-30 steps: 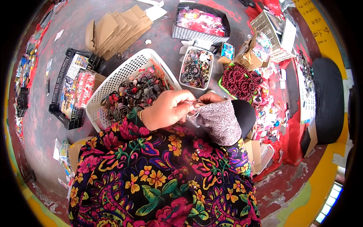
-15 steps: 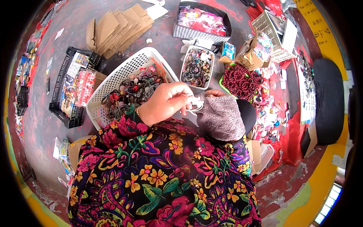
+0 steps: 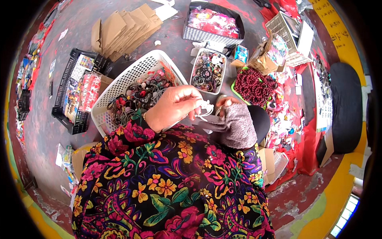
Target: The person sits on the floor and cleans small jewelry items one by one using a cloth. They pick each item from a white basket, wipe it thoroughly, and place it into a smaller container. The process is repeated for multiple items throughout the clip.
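Observation:
My left hand (image 3: 173, 106) is closed in a pinch on a white hair tie (image 3: 206, 106), whose thin loops stick out past the fingertips toward my right hand. Just across from it, my right hand (image 3: 226, 102) has its fingers curled in; what they hold, if anything, I cannot make out. Fleecy mauve-grey cloth (image 3: 240, 129) wraps my right wrist and forearm. Beneath my left hand stands a large white perforated basket (image 3: 119, 81), heaped with hair ties (image 3: 139, 93) in grey, black, red and pink.
A small white tray (image 3: 193, 79) of hair accessories lies beyond my hands, with dark red beads (image 3: 254, 85) to its right. Farther off are a patterned bin (image 3: 213, 36) of pink packets and flattened cardboard (image 3: 127, 30). A black crate (image 3: 59, 95) stands left.
My right hand has risen slightly and turned, so more of its fingers show and the fleecy cloth has swung right. My left hand stays nearly still with the white hair tie.

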`<state>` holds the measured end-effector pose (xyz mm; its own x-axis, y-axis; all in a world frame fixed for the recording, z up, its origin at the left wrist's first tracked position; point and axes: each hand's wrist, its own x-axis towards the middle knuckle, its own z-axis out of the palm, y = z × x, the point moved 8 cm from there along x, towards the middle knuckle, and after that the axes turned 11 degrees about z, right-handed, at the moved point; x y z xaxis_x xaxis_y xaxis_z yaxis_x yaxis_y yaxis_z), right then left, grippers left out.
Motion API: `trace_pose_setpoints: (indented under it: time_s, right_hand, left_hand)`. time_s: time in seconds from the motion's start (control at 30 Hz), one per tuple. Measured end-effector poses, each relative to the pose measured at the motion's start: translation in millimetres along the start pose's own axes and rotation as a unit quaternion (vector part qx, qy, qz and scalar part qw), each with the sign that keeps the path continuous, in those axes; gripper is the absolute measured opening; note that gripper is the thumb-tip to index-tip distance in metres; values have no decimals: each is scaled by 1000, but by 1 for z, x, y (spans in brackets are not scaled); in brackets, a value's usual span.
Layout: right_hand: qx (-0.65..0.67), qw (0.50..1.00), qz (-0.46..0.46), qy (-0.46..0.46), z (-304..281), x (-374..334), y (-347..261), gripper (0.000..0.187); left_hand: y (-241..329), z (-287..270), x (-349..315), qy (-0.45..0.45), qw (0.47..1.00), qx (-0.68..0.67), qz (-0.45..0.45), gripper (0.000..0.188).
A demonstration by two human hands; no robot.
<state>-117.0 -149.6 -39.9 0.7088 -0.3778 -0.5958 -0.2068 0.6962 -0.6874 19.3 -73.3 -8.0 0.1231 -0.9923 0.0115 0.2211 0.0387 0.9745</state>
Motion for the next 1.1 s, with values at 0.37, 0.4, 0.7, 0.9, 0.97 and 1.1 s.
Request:
trace_pose_setpoints:
  time_s: [0.37, 0.4, 0.7, 0.9, 0.97, 1.1]
  right_hand:
    - [-110, 988, -100, 42, 6, 5, -2, 27]
    - [1, 997, -67, -31, 15, 2, -4, 27]
    - [101, 993, -23, 57, 5, -1, -3, 20]
    - [95, 994, -22, 50, -19, 10, -1, 20]
    - [40, 995, -13, 92, -25, 18, -6, 21]
    - [-47, 991, -64, 109, -33, 41, -31, 18]
  left_hand:
    - [-2, 9, 1, -3, 1000, -11, -8, 21]
    - [-5, 10, 2, -8, 1000, -18, -12, 22]
    - [7, -16, -1, 77, 995, 10, 70, 20]
    - [58, -61, -28, 211, 964, 70, 147, 21]
    - [70, -72, -43, 242, 955, 72, 155, 21]
    - [75, -96, -61, 265, 946, 75, 173, 20]
